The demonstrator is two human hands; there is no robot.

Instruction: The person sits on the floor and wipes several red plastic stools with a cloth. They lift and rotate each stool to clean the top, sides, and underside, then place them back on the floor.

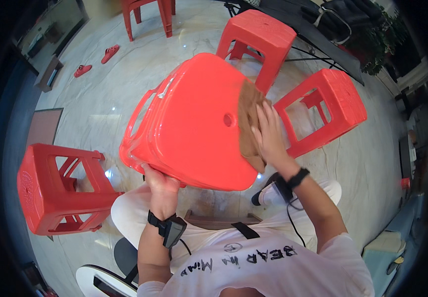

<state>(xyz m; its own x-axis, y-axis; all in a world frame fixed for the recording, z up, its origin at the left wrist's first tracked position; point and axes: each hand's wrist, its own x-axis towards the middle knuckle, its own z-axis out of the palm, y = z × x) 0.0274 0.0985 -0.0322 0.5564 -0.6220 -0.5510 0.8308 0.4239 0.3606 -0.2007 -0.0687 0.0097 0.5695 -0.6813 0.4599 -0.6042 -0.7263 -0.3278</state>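
A glossy red plastic chair (195, 122) is held tilted before me, its smooth face with one small round hole turned up. Its slotted part is on the left. My left hand (160, 185) grips its lower left edge from below, the fingers partly hidden under the plastic. On the right side of the chair lies a crumpled brown cloth (250, 126). My right hand (271, 135) presses this cloth flat against the chair's right edge, fingers extended over it.
Red plastic stools stand around me: one upright (260, 31) beyond the chair, one tipped on its side (321, 111) at right, another tipped (65, 189) at left. Red slippers (110, 54) lie on the marble floor (98, 92). A folding cot (332, 52) is at upper right.
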